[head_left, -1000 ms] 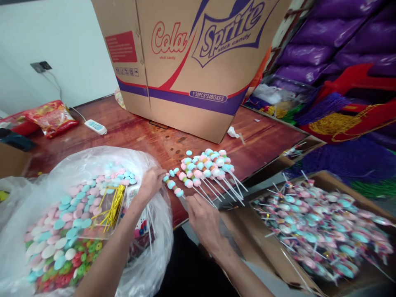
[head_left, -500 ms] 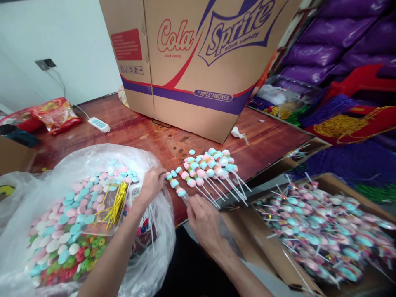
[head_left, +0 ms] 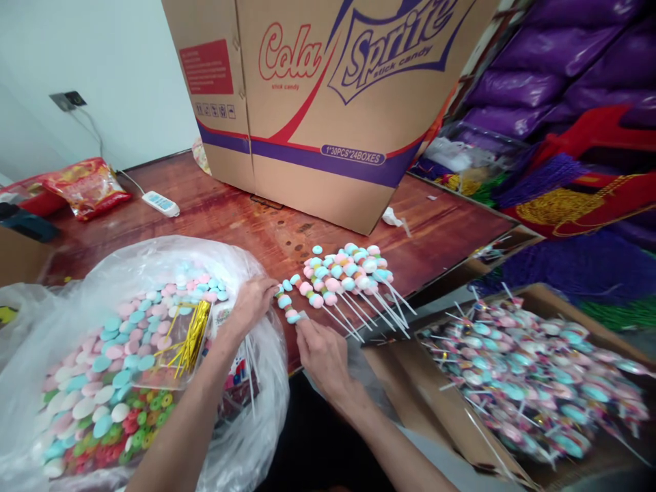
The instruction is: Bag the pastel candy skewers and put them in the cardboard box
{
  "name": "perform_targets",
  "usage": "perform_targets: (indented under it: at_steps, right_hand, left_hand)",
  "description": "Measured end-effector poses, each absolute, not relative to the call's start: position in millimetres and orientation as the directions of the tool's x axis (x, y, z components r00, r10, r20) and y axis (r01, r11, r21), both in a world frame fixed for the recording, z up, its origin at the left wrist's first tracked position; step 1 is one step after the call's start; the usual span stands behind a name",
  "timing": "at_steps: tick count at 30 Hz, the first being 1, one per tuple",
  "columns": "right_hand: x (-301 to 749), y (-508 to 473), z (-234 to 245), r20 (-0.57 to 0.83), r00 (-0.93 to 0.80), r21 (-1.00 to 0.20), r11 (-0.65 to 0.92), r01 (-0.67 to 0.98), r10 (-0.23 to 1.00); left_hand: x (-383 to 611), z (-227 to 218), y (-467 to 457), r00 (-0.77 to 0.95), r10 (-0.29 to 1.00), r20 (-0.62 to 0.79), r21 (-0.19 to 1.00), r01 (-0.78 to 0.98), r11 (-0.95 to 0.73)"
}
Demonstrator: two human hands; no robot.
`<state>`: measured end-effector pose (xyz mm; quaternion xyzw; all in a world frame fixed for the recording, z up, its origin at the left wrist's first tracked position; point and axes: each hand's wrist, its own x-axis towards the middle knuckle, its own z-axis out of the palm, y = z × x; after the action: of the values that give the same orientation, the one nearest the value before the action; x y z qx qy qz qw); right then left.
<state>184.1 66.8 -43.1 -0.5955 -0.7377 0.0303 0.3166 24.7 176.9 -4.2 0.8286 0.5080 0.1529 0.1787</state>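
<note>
A candy skewer (head_left: 285, 304) of pastel blue and pink tablets with fruit-coloured rings between them slants between my hands. My left hand (head_left: 253, 301) has its fingertips closed at the skewer's upper end. Pinched at the lower end, my right hand (head_left: 325, 352) holds its stick, which is mostly hidden by the fingers. Just right of it, a pile of similar candy skewers (head_left: 343, 273) lies on the table with white sticks pointing toward the lower right. One loose blue tablet (head_left: 318, 250) rests behind the pile.
On the left, a clear plastic bag (head_left: 154, 253) holds loose tablets (head_left: 110, 342), coloured rings (head_left: 148, 417) and gold twist ties (head_left: 193, 335). A large carton (head_left: 307, 137) stands behind. An open box of wrapped candy sticks (head_left: 527, 376) is at right.
My right hand has moved a little left and up, bringing the skewer's lower end with it, so the skewer stands steeper. My left hand stays at the upper end.
</note>
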Motion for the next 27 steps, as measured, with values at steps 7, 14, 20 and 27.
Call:
perform_targets:
  at_steps: [7,14,20,27]
  right_hand:
    - [174,73,-41,0.394,-0.096,-0.419,0.272,0.866,0.914]
    - [168,81,-39,0.29,-0.046,-0.389,0.161,0.907,0.956]
    - [193,65,-24,0.368,-0.071,-0.312,0.195,0.93,0.927]
    - [223,63,-26,0.491,0.063,-0.23,0.059,0.971,0.869]
  left_hand:
    - [19,-8,178,0.573,0.817,0.066,0.372,0.745,-0.553]
    - [19,-11,176,0.557,0.826,0.084,0.4,0.741,-0.54]
    - [41,-3,163,0.272,0.954,0.129,0.258,0.919,-0.297]
    - [56,14,162,0.135,0.984,0.115,0.243,0.957,-0.16]
